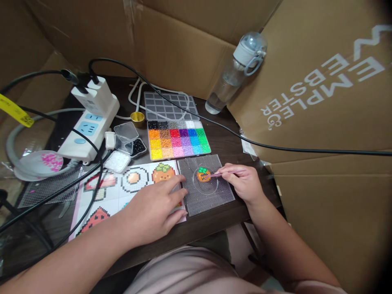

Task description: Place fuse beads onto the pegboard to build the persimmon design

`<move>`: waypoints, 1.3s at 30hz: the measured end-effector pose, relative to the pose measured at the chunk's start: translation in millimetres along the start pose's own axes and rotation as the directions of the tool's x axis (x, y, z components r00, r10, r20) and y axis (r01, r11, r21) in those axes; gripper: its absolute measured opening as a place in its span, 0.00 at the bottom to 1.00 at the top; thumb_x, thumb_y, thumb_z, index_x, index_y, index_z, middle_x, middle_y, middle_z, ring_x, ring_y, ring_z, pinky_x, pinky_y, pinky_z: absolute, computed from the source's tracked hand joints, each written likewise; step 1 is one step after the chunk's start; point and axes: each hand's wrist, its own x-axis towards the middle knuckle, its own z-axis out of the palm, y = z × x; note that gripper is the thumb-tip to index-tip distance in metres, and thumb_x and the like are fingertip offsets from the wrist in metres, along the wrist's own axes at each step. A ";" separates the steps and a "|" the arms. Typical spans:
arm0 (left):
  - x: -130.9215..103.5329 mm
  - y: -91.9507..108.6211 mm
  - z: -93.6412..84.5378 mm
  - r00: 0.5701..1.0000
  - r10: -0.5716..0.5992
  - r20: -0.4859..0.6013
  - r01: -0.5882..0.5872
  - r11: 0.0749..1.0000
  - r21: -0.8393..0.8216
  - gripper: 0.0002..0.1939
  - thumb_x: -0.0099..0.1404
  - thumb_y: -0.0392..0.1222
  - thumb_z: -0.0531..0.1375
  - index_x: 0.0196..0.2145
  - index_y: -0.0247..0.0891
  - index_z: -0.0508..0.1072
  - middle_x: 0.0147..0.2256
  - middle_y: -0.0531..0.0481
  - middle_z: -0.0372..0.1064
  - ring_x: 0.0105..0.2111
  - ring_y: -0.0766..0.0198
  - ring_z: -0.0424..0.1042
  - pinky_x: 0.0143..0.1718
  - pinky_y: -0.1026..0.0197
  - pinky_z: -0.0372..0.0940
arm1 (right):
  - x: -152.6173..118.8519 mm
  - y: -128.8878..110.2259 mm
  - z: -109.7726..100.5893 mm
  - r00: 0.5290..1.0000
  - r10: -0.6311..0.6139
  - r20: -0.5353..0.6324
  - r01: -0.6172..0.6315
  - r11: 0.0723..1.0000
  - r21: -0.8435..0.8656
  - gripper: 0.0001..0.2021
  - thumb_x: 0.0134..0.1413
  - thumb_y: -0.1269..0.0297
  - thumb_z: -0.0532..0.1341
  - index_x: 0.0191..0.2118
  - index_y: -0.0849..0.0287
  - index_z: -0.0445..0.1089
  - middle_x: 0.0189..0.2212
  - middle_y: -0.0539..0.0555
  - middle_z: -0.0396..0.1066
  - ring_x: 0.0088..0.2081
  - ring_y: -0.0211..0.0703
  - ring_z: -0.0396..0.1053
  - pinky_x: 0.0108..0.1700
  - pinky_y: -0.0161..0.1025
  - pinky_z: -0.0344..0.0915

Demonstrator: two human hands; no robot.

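Pink tweezers [225, 173] are pinched in my right hand [243, 182], their tips over a small orange bead figure with green leaves [203, 174]. That figure lies on a clear pegboard [211, 202] on the dark table. Whether a bead sits between the tips is too small to tell. My left hand [159, 204] rests flat with fingers spread across the pattern sheet [113, 200], fingertips at the pegboard's left edge. On the sheet, a printed orange figure with a green top [163, 173] shows just above my left hand.
A compartment box of coloured beads [179, 141] stands behind the pegboard. Small boxes of black beads [137, 147] and white beads [117, 161] sit left of it. A power strip [88, 130], looping black cables, a water bottle [234, 73] and cardboard walls [183, 36] surround the table.
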 end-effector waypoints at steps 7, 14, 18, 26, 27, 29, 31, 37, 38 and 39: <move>-0.2 -0.1 0.5 1.000 0.003 -0.005 -0.003 1.000 -0.007 0.15 0.67 0.42 0.58 0.51 0.38 0.72 0.60 0.39 0.60 0.47 0.48 0.74 0.43 0.48 0.73 | 0.2 -1.0 0.6 1.000 0.022 0.008 -0.021 0.999 -0.030 0.06 0.53 0.61 0.67 0.30 0.55 0.81 0.29 0.55 0.80 0.32 0.45 0.76 0.36 0.40 0.72; -0.9 -1.0 2.5 0.999 0.012 -0.042 -0.013 1.000 -0.027 0.16 0.67 0.41 0.58 0.51 0.38 0.72 0.60 0.39 0.61 0.48 0.48 0.73 0.45 0.49 0.72 | 0.4 -1.9 0.6 0.999 0.032 0.017 -0.032 0.999 -0.035 0.06 0.53 0.61 0.67 0.30 0.55 0.81 0.28 0.55 0.80 0.31 0.45 0.76 0.36 0.41 0.72; -1.1 -1.2 2.8 0.999 0.012 -0.043 -0.013 1.000 -0.029 0.16 0.67 0.41 0.59 0.51 0.38 0.72 0.60 0.39 0.61 0.48 0.48 0.74 0.45 0.48 0.72 | 0.8 -2.2 0.6 1.000 0.025 0.010 -0.024 0.998 -0.052 0.05 0.54 0.63 0.66 0.30 0.54 0.81 0.28 0.54 0.80 0.31 0.44 0.76 0.36 0.40 0.72; -0.5 -0.7 1.2 1.000 0.013 -0.027 -0.013 1.000 -0.021 0.15 0.68 0.41 0.58 0.51 0.38 0.72 0.60 0.39 0.61 0.48 0.49 0.74 0.45 0.49 0.72 | -0.1 -0.4 -0.9 0.999 0.035 -0.009 -0.035 0.999 -0.038 0.05 0.53 0.62 0.66 0.30 0.55 0.81 0.29 0.54 0.80 0.31 0.45 0.77 0.37 0.41 0.72; -0.3 -0.7 1.3 0.999 0.014 -0.031 -0.015 1.000 -0.024 0.15 0.68 0.41 0.58 0.51 0.37 0.72 0.60 0.39 0.61 0.48 0.49 0.74 0.45 0.49 0.72 | -0.3 -0.3 -1.0 0.999 0.038 -0.007 -0.038 0.999 -0.037 0.06 0.53 0.62 0.66 0.30 0.55 0.81 0.29 0.55 0.80 0.32 0.45 0.77 0.37 0.41 0.72; 0.0 -0.7 1.4 0.999 0.015 -0.039 -0.017 0.999 -0.027 0.15 0.67 0.41 0.58 0.51 0.37 0.72 0.60 0.39 0.61 0.48 0.48 0.74 0.46 0.48 0.72 | -0.7 -0.5 -1.0 0.999 0.035 -0.002 -0.035 0.999 -0.030 0.05 0.53 0.62 0.67 0.30 0.55 0.81 0.29 0.55 0.80 0.32 0.45 0.77 0.37 0.41 0.72; 0.0 -0.7 1.6 0.999 0.017 -0.038 -0.018 0.999 -0.029 0.15 0.67 0.41 0.58 0.51 0.37 0.72 0.60 0.38 0.61 0.47 0.48 0.74 0.45 0.48 0.72 | -0.8 -0.9 -0.8 1.000 0.027 0.000 -0.027 0.999 -0.024 0.05 0.53 0.62 0.67 0.31 0.54 0.81 0.29 0.55 0.80 0.31 0.45 0.76 0.37 0.41 0.72; -1.0 -0.5 1.5 0.999 0.003 -0.039 -0.005 0.999 -0.046 0.15 0.67 0.41 0.58 0.50 0.38 0.72 0.60 0.39 0.61 0.48 0.47 0.74 0.44 0.49 0.73 | -0.1 1.4 -1.9 0.999 0.030 -0.033 -0.032 0.999 -0.038 0.07 0.53 0.59 0.67 0.30 0.54 0.81 0.29 0.55 0.80 0.33 0.47 0.77 0.38 0.42 0.73; -1.2 -0.3 1.3 0.999 0.003 -0.037 -0.004 0.999 -0.047 0.15 0.67 0.41 0.58 0.50 0.38 0.72 0.60 0.39 0.61 0.48 0.47 0.73 0.44 0.48 0.73 | 0.3 3.0 -3.1 0.999 0.024 -0.040 -0.025 0.999 -0.032 0.07 0.53 0.59 0.67 0.30 0.54 0.81 0.29 0.55 0.80 0.33 0.47 0.77 0.38 0.42 0.73; -1.4 -0.1 1.1 0.999 0.003 -0.033 -0.004 0.999 -0.048 0.15 0.67 0.41 0.58 0.51 0.37 0.72 0.60 0.38 0.61 0.48 0.47 0.73 0.45 0.47 0.73 | 1.1 4.9 -4.6 0.999 0.018 -0.048 -0.019 1.000 -0.022 0.07 0.53 0.59 0.67 0.30 0.54 0.81 0.29 0.54 0.80 0.33 0.47 0.77 0.39 0.42 0.73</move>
